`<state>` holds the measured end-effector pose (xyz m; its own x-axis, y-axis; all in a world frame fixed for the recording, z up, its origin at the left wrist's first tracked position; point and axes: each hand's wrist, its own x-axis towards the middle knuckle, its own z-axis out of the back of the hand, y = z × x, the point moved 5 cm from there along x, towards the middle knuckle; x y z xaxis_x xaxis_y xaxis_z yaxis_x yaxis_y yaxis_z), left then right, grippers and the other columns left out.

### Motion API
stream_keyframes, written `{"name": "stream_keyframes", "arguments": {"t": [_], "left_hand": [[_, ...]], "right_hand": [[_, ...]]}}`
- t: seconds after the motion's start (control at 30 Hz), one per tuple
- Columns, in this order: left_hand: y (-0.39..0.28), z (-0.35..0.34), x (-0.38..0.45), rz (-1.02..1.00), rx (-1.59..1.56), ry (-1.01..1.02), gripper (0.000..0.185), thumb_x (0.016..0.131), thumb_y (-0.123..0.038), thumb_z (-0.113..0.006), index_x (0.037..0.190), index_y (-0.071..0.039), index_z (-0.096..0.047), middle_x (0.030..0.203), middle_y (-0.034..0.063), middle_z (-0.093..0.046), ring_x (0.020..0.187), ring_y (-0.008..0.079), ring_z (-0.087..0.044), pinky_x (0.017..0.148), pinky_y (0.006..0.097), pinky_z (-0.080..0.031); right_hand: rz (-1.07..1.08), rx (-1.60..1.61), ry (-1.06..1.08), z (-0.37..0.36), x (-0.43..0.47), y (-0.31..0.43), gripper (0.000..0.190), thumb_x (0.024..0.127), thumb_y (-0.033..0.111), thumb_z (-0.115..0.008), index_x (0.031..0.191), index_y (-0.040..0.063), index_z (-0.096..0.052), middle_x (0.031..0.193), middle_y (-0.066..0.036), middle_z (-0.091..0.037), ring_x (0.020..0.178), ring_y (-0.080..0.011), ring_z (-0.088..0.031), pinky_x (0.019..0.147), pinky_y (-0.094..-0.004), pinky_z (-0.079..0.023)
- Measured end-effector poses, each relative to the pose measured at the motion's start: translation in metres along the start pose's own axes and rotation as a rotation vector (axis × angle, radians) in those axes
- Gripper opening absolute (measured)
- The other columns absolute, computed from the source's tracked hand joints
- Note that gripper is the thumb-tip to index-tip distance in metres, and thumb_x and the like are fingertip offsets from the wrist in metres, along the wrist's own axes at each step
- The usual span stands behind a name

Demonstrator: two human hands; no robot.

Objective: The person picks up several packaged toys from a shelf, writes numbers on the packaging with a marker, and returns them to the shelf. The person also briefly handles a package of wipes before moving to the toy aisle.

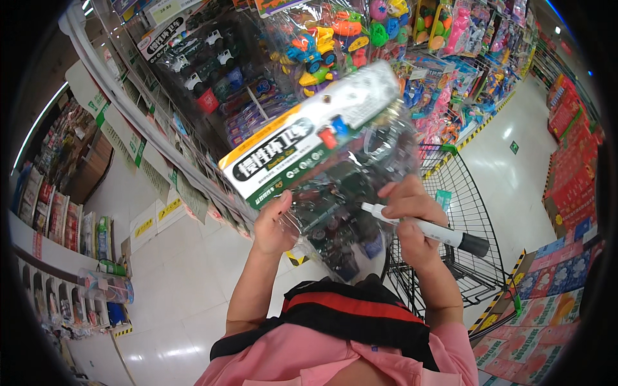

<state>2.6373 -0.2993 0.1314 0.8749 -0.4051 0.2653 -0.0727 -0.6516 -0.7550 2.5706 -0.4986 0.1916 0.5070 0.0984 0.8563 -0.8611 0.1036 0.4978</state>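
Note:
A clear plastic bag of dark toy vehicles [338,193] is held up in front of me, topped by a printed white, yellow and green header card [309,135]. My left hand [274,224] grips its lower left edge, thumb over the front; dark marks show on that thumb. In my right hand [417,217] is a white marker pen [434,231], its white tip end pointing left and its black end to the right. The fingers of that hand also lie against the bag's right side. Glare and creases hide parts of the toys.
Bagged toys hang on a display rack [314,48] ahead, with price cards [154,173] along its left side. A black wire shopping cart [454,193] stands at my right. Beyond it are stacked red boxes [572,169]; shelves of goods [53,207] line the left.

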Motion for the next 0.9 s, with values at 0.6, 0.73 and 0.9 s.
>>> {"name": "stream_keyframes", "arguments": {"t": [0.6, 0.73, 0.9], "left_hand": [[0.024, -0.032, -0.025, 0.128, -0.073, 0.124, 0.062, 0.09, -0.025, -0.05, 0.138, 0.011, -0.031, 0.132, 0.0297, -0.048, 0.121, 0.0414, -0.05, 0.1, 0.049, -0.043], [0.027, -0.046, -0.025, 0.167, -0.1, 0.217, 0.067, 0.09, -0.024, -0.052, 0.14, 0.012, -0.025, 0.135, 0.032, -0.043, 0.123, 0.0491, -0.044, 0.104, 0.0559, -0.037], [0.029, -0.05, -0.024, 0.166, -0.104, 0.213, 0.068, 0.089, -0.023, -0.054, 0.14, 0.01, -0.025, 0.136, 0.0316, -0.041, 0.123, 0.0496, -0.044, 0.104, 0.0569, -0.037]], "right_hand": [[0.049, -0.434, -0.273, 0.039, 0.002, 0.047, 0.03, 0.065, 0.001, -0.078, 0.083, 0.007, -0.055, 0.076, -0.005, -0.06, 0.067, -0.0215, -0.055, 0.07, -0.035, -0.052], [0.025, -0.555, -0.225, 0.042, 0.002, 0.053, 0.03, 0.064, 0.002, -0.08, 0.081, 0.008, -0.057, 0.076, -0.004, -0.06, 0.066, -0.022, -0.055, 0.063, -0.0309, -0.046], [-0.013, -0.568, -0.27, 0.048, 0.001, 0.054, 0.029, 0.063, 0.002, -0.081, 0.079, 0.009, -0.058, 0.075, -0.004, -0.06, 0.068, -0.0228, -0.056, 0.061, -0.03, -0.044]]}}
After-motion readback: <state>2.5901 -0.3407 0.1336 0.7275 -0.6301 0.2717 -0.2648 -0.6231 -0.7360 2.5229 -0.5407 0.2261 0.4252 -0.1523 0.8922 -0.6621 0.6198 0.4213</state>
